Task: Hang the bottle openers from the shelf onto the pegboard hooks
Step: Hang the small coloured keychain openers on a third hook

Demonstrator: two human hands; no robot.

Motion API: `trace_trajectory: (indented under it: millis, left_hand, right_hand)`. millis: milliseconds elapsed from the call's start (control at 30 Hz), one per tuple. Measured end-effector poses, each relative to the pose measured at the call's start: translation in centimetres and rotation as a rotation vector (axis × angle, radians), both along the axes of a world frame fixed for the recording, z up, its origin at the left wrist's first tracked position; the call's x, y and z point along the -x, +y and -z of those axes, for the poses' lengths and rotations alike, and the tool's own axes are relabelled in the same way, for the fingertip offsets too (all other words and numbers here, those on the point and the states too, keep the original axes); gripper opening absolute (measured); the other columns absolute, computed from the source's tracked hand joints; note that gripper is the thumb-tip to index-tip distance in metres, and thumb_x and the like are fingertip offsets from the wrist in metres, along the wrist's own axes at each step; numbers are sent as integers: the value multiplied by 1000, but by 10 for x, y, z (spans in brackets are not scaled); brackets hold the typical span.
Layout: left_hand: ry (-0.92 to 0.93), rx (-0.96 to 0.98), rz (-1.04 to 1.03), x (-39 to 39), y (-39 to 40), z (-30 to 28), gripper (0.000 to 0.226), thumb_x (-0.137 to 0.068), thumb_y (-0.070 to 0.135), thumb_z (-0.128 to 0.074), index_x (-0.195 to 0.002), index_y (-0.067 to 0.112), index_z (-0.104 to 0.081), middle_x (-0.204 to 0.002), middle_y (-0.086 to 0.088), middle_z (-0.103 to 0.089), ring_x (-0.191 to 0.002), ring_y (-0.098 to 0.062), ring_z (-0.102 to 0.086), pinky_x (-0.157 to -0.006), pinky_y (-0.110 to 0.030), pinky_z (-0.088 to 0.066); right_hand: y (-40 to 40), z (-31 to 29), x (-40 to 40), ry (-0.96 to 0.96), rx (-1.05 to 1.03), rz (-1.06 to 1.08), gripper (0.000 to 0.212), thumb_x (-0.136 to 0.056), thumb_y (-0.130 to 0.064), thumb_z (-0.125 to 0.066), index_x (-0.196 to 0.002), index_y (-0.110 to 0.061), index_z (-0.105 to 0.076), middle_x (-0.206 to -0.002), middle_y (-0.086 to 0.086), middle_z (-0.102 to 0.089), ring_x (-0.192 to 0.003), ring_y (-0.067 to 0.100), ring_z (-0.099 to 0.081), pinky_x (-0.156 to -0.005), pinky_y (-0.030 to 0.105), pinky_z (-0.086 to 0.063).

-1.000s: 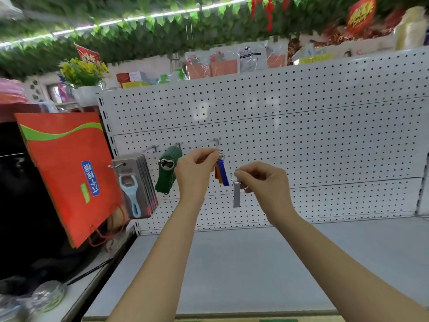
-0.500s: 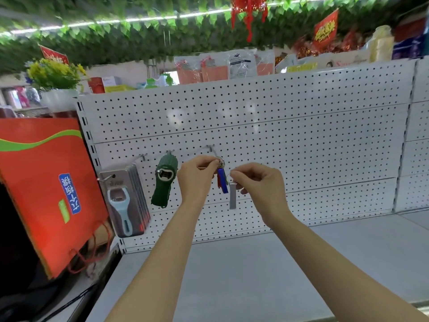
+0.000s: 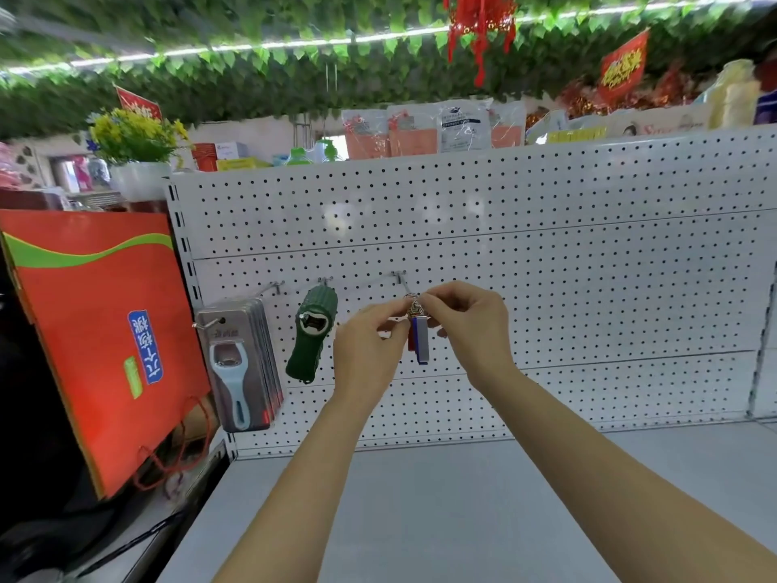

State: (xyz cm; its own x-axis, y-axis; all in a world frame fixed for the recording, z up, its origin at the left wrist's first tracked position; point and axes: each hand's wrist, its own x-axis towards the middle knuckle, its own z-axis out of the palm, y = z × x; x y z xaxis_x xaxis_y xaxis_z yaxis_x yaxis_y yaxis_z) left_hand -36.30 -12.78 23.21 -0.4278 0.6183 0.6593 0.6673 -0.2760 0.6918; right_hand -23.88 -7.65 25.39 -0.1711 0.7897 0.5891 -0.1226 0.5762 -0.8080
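Both hands meet at the third hook (image 3: 399, 277) on the pegboard (image 3: 546, 267). Left hand (image 3: 366, 351) pinches the hook tip, right hand (image 3: 471, 326) pinches the key rings of the flat bottle openers (image 3: 420, 340) hanging there. Green opener (image 3: 312, 334) left of that hook; bare board right, shelf (image 3: 462, 498) below.

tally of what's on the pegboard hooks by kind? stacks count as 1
Carded opener stack: 1
Green opener: 1
Keyring opener cluster, pinched by both hands: 1
Total: 3 groups, one on each of the 3 hooks. Exact number of cards and keyring openers can't be told.
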Motion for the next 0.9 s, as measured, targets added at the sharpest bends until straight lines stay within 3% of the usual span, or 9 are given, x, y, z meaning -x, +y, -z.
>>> trace_trajectory:
  millis: [67, 167, 333, 500, 767, 833, 900]
  left_hand:
    - [43, 14, -17, 1, -2, 0, 35, -91, 11, -65, -113, 38, -73, -107, 20, -71, -88, 9, -63, -76, -12, -49]
    - [98, 15, -30, 3, -5, -1, 37, -92, 12, -64, -114, 40, -72, -108, 19, -71, -90, 8, -63, -78, -18, -52]
    - [80, 30, -24, 9, -5, 1, 33, -93, 13, -63, -115, 37, -72, -108, 19, -71, -90, 10, -63, -74, -4, -45]
    - [64, 37, -36, 12, -6, 7, 25, -96, 17, -62, -115, 29, -73, -108, 18, -71, -93, 4, -65, -79, -13, -49]
    - [74, 66, -51, 13, -9, 13, 25, -99, 21, -57, -118, 29, -72, -112, 15, -71, -97, 0, -63, -73, -5, -43]
    - [77, 89, -49, 14, -9, 14, 26, -100, 24, -55, -122, 27, -70, -116, 13, -70, -100, 0, -62, -73, -3, -42]
    - [60, 125, -21, 13, -11, 16, 30, -102, 29, -52, -127, 26, -67, -123, 11, -68, -107, -2, -60, -82, -3, -41]
  right_hand:
    - [4, 3, 3, -25, -1, 19, 10, -83, -19, -72, -74, -21, -75, -69, -2, -74, -72, 21, -70, -66, 36, -57]
    - [8, 8, 5, -29, 5, 30, 8, -84, -20, -72, -77, -19, -75, -69, -6, -74, -68, 11, -71, -67, 31, -56]
    - [8, 10, 8, 0, 26, 14, 8, -84, -21, -72, -78, -17, -75, -68, -8, -73, -64, 5, -69, -62, 20, -51]
    - [9, 11, 7, -7, 29, 29, 8, -84, -24, -74, -78, -18, -76, -70, -9, -74, -66, 5, -71, -66, 25, -52]
    - [13, 15, 5, -76, -18, 109, 9, -86, -25, -69, -80, -24, -76, -72, -6, -73, -73, 14, -70, -73, 42, -59]
    - [12, 18, 2, -102, -32, 142, 11, -89, -28, -66, -83, -25, -75, -74, -7, -73, -76, 12, -69, -74, 40, -57]
    - [11, 20, 0, -123, -47, 157, 14, -92, -31, -62, -88, -27, -75, -80, -14, -72, -76, 0, -64, -70, 32, -52]
